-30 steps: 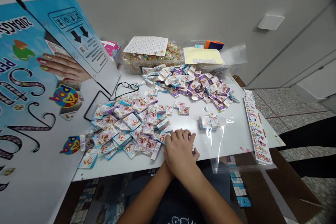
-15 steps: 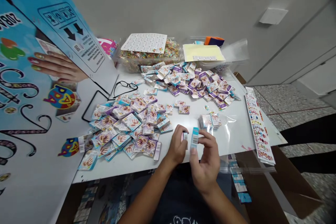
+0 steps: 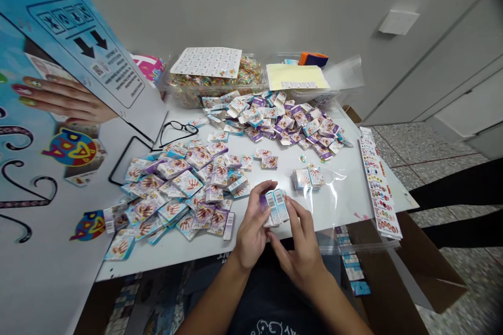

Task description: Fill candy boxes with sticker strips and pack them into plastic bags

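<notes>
Near the table's front edge, my left hand point(image 3: 253, 227) holds several small blue, white and purple boxes point(image 3: 276, 207) side by side, barcode ends facing up. The fingers of my right hand point(image 3: 301, 243) press on the right side of the same boxes. To the left lies a large pile of small boxes point(image 3: 190, 183). Just beyond my right hand, a small stack of boxes point(image 3: 307, 178) rests on clear plastic. Another heap of small boxes point(image 3: 288, 123), some with open flaps, spreads across the back of the table.
Two clear tubs point(image 3: 181, 91) stand at the back, topped with a sticker sheet point(image 3: 208, 62) and yellow paper point(image 3: 294, 76). Glasses point(image 3: 178, 126) lie at left beside a big printed carton point(image 3: 129, 84). Sticker strips point(image 3: 379, 183) hang over the right edge; a person's dark-clad legs point(image 3: 463, 188) are beyond.
My hands have come together, and the boxes that were apart between them are now side by side. The whole view has shifted slightly.
</notes>
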The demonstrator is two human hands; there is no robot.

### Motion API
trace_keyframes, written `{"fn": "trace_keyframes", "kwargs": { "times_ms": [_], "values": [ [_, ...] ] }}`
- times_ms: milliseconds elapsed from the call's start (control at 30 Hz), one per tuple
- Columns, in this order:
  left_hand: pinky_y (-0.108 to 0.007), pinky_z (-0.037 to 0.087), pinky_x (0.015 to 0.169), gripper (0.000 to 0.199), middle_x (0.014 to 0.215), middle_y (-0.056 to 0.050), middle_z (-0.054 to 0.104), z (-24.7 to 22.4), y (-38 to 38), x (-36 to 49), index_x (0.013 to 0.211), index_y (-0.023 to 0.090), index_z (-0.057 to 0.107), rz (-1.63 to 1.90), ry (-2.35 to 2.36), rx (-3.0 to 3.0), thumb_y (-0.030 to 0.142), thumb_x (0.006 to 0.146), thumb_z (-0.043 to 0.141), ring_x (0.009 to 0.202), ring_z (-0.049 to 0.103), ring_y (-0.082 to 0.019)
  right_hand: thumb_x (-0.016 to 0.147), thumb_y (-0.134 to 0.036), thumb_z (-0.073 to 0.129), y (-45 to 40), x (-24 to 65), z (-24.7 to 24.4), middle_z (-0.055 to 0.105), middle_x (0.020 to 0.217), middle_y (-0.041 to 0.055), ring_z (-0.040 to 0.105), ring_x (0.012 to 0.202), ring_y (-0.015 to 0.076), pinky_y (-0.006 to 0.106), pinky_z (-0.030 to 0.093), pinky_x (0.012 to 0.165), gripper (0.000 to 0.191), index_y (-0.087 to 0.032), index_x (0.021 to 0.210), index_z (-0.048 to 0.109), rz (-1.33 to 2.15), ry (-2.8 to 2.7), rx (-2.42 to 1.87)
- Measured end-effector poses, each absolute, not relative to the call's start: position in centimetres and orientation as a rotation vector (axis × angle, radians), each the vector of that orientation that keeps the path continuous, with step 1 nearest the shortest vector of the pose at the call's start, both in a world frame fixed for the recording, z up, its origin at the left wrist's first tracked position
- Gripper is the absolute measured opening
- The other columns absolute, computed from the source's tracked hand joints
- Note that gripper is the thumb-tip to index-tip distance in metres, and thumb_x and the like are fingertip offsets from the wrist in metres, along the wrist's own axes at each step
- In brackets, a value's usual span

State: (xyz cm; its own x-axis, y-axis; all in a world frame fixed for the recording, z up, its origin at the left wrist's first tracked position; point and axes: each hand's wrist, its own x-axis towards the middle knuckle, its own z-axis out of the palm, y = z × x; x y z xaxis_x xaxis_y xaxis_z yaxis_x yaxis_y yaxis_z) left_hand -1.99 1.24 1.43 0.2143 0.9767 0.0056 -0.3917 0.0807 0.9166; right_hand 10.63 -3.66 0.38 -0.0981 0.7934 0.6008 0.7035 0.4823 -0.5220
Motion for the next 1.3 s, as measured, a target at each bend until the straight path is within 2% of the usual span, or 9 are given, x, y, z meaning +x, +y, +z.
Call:
{"fn": "trace_keyframes", "kwargs": {
  "times_ms": [267, 333, 433, 567, 767, 900, 1033, 1133, 1300],
  "values": [
    [-0.041, 0.036, 0.120, 0.052, 0.153, -0.009, 0.050, 3.0, 0.2, -1.6, 0.137, 0.029, 0.052, 1.261, 0.687, 0.956, 0.031, 0.090, 0.072, 0.146, 0.041, -0.028, 0.089, -0.014, 0.070, -3.9, 10.7, 1.6, 0.060, 0.129, 0.0187, 0.062, 0.117, 0.0302, 0.048, 0.061, 0.091, 0.074, -0.018, 0.156, 0.039, -0.056, -1.660, -1.231],
    [-0.040, 0.046, 0.112, 0.055, 0.149, -0.010, 0.055, 3.6, 0.6, -1.8, 0.137, 0.028, 0.055, 1.169, 0.667, 0.829, 0.033, 0.086, 0.077, 0.138, 0.053, -0.029, 0.087, -0.012, 0.071, -4.1, 11.1, 1.8, 0.062, 0.126, 0.0182, 0.063, 0.115, 0.0305, 0.048, 0.061, 0.088, 0.074, -0.018, 0.155, 0.042, -0.085, -1.680, -1.202],
    [-0.033, 0.058, 0.087, 0.061, 0.124, -0.012, 0.073, 4.2, 1.1, -2.3, 0.136, 0.024, 0.063, 0.948, 0.609, 0.700, 0.041, 0.081, 0.082, 0.104, 0.072, -0.026, 0.087, -0.016, 0.072, -4.4, 11.6, 1.8, 0.065, 0.123, 0.0176, 0.065, 0.110, 0.0315, 0.049, 0.059, 0.085, 0.071, -0.018, 0.152, 0.045, -0.126, -1.734, -1.153],
    [-0.030, 0.058, 0.082, 0.050, 0.093, -0.011, 0.080, 4.2, 1.3, -2.0, 0.118, 0.016, 0.077, 0.922, 0.625, 0.606, 0.038, 0.074, 0.088, 0.085, 0.075, -0.022, 0.090, -0.023, 0.070, -4.7, 11.5, 1.7, 0.067, 0.125, 0.0178, 0.064, 0.108, 0.0322, 0.049, 0.052, 0.085, 0.064, -0.018, 0.150, 0.047, -0.237, -1.718, -1.221],
    [-0.041, 0.058, 0.093, 0.053, 0.117, -0.016, 0.076, 4.1, 0.8, -1.2, 0.122, 0.017, 0.075, 0.964, 0.656, 0.540, 0.036, 0.073, 0.088, 0.107, 0.073, -0.031, 0.088, -0.024, 0.070, -4.6, 11.8, 1.8, 0.065, 0.121, 0.0120, 0.062, 0.105, 0.0275, 0.045, 0.049, 0.088, 0.064, -0.022, 0.147, 0.045, -0.171, -1.707, -1.213],
    [-0.045, 0.052, 0.107, 0.060, 0.133, -0.016, 0.069, 4.2, 0.8, -1.8, 0.128, 0.020, 0.071, 0.939, 0.623, 0.608, 0.027, 0.072, 0.089, 0.127, 0.063, -0.035, 0.093, -0.028, 0.066, -4.9, 12.4, 1.6, 0.066, 0.127, 0.0151, 0.060, 0.110, 0.0300, 0.048, 0.046, 0.091, 0.066, -0.019, 0.153, 0.039, -0.165, -1.821, -1.255],
    [-0.041, 0.058, 0.098, 0.045, 0.139, -0.013, 0.066, 4.3, 0.9, -1.8, 0.120, 0.021, 0.076, 0.987, 0.645, 0.572, 0.031, 0.077, 0.085, 0.116, 0.070, -0.032, 0.101, -0.038, 0.057, -5.0, 12.9, 2.1, 0.062, 0.132, 0.0178, 0.057, 0.116, 0.0315, 0.051, 0.049, 0.093, 0.057, -0.018, 0.153, 0.044, 0.078, -1.809, -1.188],
    [-0.035, 0.060, 0.089, 0.041, 0.128, -0.014, 0.072, 4.4, 0.9, -1.5, 0.114, 0.019, 0.079, 0.987, 0.645, 0.560, 0.030, 0.075, 0.087, 0.105, 0.074, -0.029, 0.104, -0.023, 0.050, -4.7, 13.2, 2.9, 0.065, 0.123, 0.0121, 0.062, 0.112, 0.0276, 0.048, 0.053, 0.089, 0.035, -0.027, 0.136, 0.062, 0.389, -1.623, -1.107],
    [-0.036, 0.058, 0.091, 0.042, 0.128, -0.014, 0.072, 4.3, 0.4, -0.7, 0.116, 0.020, 0.078, 1.041, 0.679, 0.549, 0.032, 0.077, 0.085, 0.105, 0.073, -0.027, 0.098, -0.012, 0.055, -4.2, 13.0, 3.2, 0.068, 0.114, 0.0095, 0.064, 0.105, 0.0263, 0.048, 0.052, 0.086, 0.034, -0.027, 0.127, 0.067, 0.337, -1.548, -1.103]
  ]
}}
